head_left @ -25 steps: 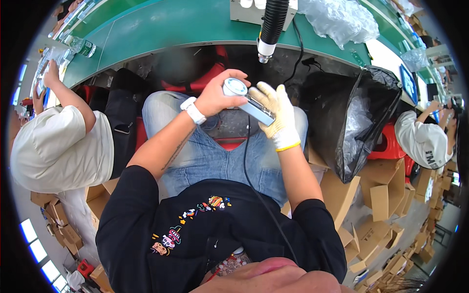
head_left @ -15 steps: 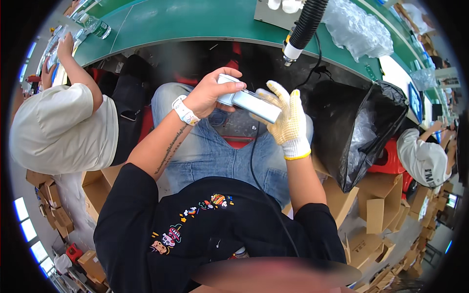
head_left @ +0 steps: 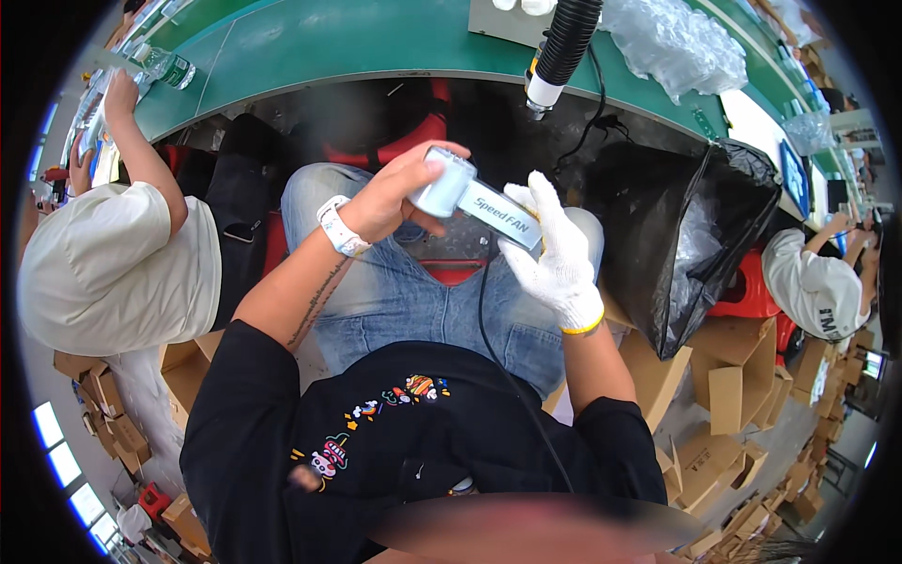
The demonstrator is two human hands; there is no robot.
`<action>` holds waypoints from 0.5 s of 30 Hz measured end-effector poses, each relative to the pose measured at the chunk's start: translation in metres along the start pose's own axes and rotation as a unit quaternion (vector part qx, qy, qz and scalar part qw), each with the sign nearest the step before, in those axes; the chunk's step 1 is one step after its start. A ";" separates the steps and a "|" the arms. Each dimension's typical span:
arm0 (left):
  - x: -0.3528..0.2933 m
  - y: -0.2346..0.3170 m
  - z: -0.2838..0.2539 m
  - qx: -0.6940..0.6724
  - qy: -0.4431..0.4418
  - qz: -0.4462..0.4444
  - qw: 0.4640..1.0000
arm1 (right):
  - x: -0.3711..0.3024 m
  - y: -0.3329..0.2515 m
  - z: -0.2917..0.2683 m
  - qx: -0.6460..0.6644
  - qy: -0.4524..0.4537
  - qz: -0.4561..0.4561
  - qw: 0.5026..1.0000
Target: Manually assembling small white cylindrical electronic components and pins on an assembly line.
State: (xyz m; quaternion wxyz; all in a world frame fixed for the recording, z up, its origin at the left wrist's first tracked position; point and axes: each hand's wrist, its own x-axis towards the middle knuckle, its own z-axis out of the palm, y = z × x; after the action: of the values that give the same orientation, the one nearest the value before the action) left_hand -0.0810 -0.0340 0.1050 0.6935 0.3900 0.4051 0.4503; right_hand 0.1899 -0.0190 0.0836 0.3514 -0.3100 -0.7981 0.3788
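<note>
Above my lap I hold a pale blue-grey handheld fan, tilted down to the right. My bare left hand is closed around its wider, rounded upper end, thumb on top. Dark lettering runs along the face of its slim bar-shaped part. My right hand, in a white knitted glove with a yellow cuff edge, grips the lower end of that bar between thumb and fingers. Some of its fingertips are hidden behind the fan.
A green workbench curves across the top, with a black hose tool hanging at its edge. Bubble wrap lies on it. Right of my knee is a black plastic bag; cardboard boxes stand behind. A co-worker sits at left.
The fan has been turned over, so its lettered face now shows. My right hand has rolled with it, showing the glove's plain white back instead of the yellow-dotted palm.
</note>
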 end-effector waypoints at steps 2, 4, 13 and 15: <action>-0.004 0.001 0.000 0.006 -0.026 -0.064 0.998 | 0.000 -0.002 -0.005 -0.060 -0.009 -0.028 0.998; -0.004 0.000 0.000 0.134 -0.026 0.010 0.991 | 0.000 -0.011 -0.010 -0.029 -0.041 0.012 0.999; -0.044 -0.029 0.046 0.352 -0.186 0.368 0.840 | -0.025 -0.039 -0.011 -0.010 -0.288 0.118 0.950; -0.044 -0.044 0.051 0.347 -0.179 0.376 0.840 | -0.039 -0.042 -0.006 -0.079 -0.288 0.121 0.947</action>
State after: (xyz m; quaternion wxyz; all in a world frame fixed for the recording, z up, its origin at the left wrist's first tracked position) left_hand -0.0325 -0.0973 0.0934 0.3506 0.8015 0.2260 0.4284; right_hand 0.2067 -0.0683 0.1078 0.0328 -0.3083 -0.8493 0.4272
